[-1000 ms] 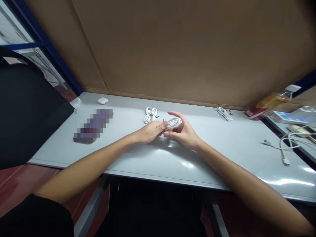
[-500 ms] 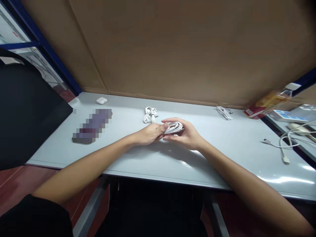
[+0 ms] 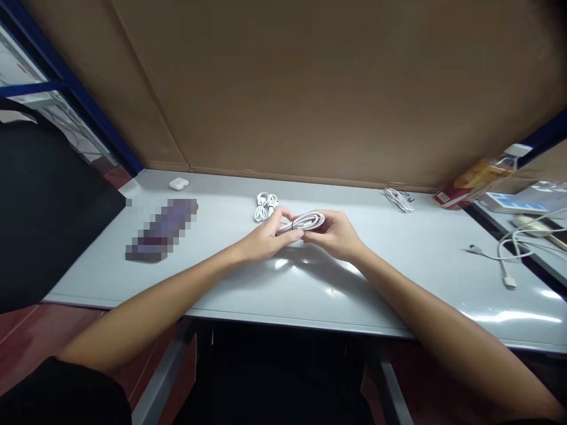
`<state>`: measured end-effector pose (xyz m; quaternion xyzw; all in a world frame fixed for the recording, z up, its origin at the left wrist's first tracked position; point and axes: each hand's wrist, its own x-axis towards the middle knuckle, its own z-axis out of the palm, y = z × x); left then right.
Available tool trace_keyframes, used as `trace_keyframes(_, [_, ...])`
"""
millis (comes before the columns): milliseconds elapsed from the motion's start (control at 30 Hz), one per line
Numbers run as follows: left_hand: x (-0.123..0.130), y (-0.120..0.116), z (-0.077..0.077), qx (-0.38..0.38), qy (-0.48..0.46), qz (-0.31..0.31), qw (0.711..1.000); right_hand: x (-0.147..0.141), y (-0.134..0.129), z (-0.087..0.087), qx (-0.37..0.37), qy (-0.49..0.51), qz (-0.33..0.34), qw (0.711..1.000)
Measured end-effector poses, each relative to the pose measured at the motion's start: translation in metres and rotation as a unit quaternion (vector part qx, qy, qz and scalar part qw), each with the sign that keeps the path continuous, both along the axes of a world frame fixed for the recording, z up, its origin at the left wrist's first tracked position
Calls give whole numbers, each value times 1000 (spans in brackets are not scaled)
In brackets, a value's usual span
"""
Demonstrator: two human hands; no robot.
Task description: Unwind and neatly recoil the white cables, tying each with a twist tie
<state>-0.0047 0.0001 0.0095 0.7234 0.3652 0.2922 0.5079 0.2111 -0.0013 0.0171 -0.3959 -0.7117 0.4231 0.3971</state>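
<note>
Between my two hands, above the middle of the table [image 3: 266,289], is a coiled white cable [image 3: 310,221] with a thin dark tie around it. My left hand [image 3: 270,237] grips the coil's left end, thumb along the near side and fingers behind. My right hand [image 3: 334,235] is closed around the right end of the same coil. Just beyond my left hand lie two tied white cable bundles [image 3: 262,206], side by side. Another coiled white cable [image 3: 398,199] rests farther right, by the back panel.
A white earbud case [image 3: 179,183] and a blurred-out flat object [image 3: 163,230] lie on the left. At right are a drink bottle [image 3: 476,180] with a white cap and loose white cables [image 3: 502,254]. A black chair [image 3: 48,206] stands left; a brown panel [image 3: 287,88] rises behind.
My left thumb has moved from on top of the coil to its near side, and the fingers have shifted. The dark tie now shows around the coil. The view has shifted slightly.
</note>
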Motion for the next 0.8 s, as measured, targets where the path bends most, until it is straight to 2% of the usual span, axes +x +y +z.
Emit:
trace_keyframes(233, [4,-2,-4,76,-79,-19,994,0,1,5,-55,34,22,998])
trace_keyframes(367, [9,-3,-5,46,-105,9,993,-1,-2,9,-66,45,23,996])
trace_keyframes(467, [9,1,-9,-3,-124,32,992,-2,-4,9,-40,74,9,996])
trace_keyframes(567, [8,5,-13,-42,-140,26,989,-2,-4,9,-13,106,-24,994])
trace_keyframes(800, [5,8,-15,-21,-100,8,995,-1,-1,6,-21,103,-43,994])
